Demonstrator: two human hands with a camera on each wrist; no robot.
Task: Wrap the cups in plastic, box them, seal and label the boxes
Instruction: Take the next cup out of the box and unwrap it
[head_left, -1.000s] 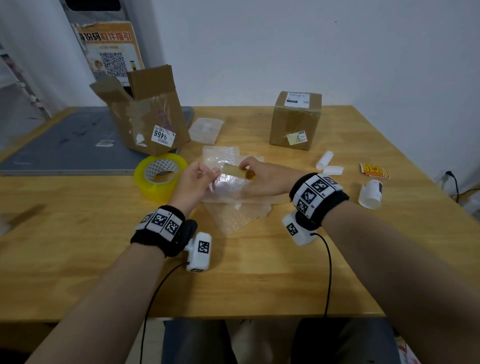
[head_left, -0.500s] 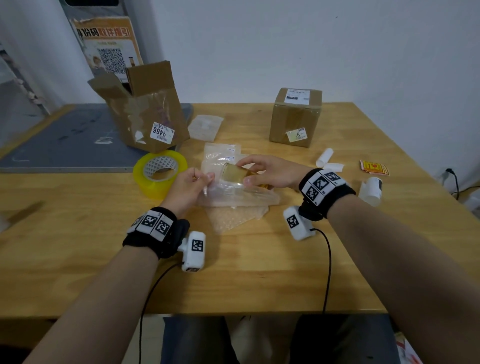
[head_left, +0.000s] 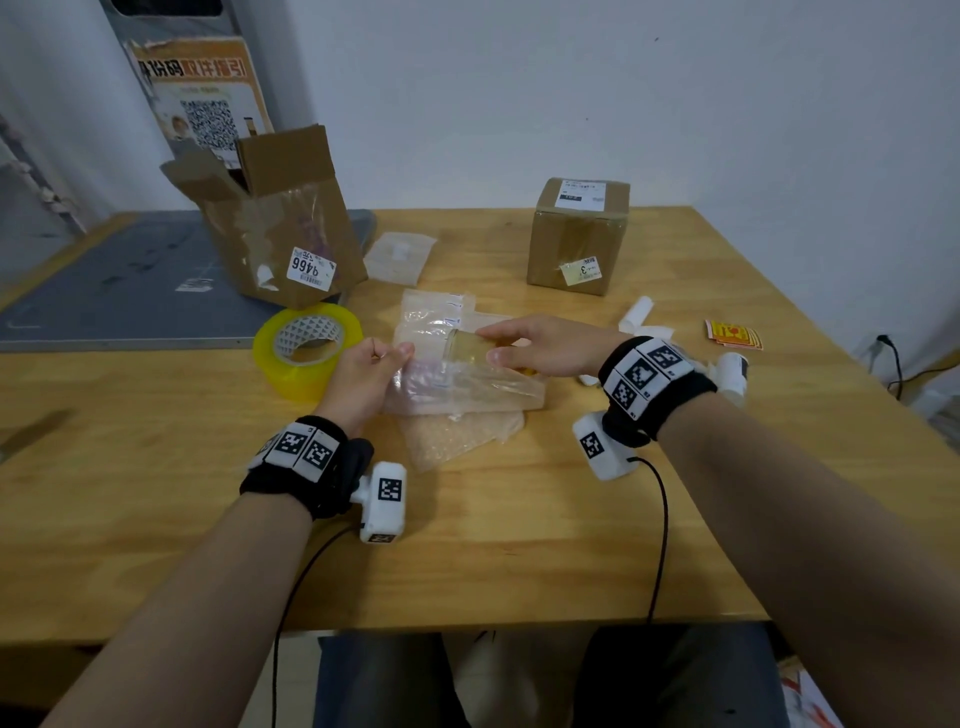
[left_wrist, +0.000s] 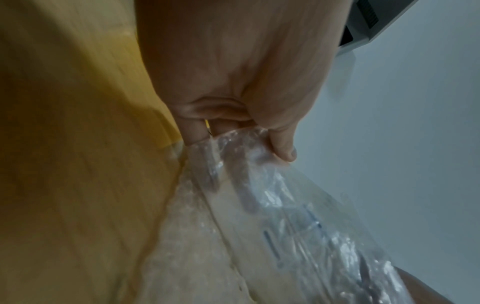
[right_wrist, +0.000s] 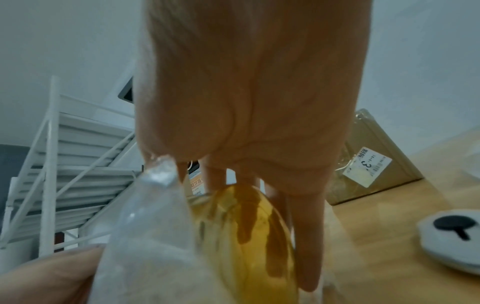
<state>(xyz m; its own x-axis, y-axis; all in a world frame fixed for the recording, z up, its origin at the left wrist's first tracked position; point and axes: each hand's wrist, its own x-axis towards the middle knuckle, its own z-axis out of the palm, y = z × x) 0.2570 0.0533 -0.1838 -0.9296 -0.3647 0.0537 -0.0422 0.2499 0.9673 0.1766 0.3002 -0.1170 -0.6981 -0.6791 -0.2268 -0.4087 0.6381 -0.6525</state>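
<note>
A clear plastic bag (head_left: 457, 384) lies mid-table on a bubble-wrap sheet (head_left: 457, 434). My left hand (head_left: 363, 374) pinches the bag's left edge (left_wrist: 233, 144) between thumb and curled fingers. My right hand (head_left: 540, 345) grips a yellow-tinted glass cup (head_left: 467, 348) lying on its side against the bag; its fingers wrap the cup (right_wrist: 249, 236). An open, taped cardboard box (head_left: 280, 228) stands at the back left. A sealed, labelled box (head_left: 576, 236) stands at the back right.
A yellow tape roll (head_left: 306, 353) sits just left of my left hand. A folded plastic bag (head_left: 400, 257) lies behind. White paper rolls (head_left: 636, 312), a white cup (head_left: 732, 369) and red-yellow stickers (head_left: 735, 332) lie right. A grey mat (head_left: 119, 280) covers the left.
My right hand has drawn the cup to the right and turned it on its side at the bag. The left hand has shifted slightly, still pinching the bag's edge.
</note>
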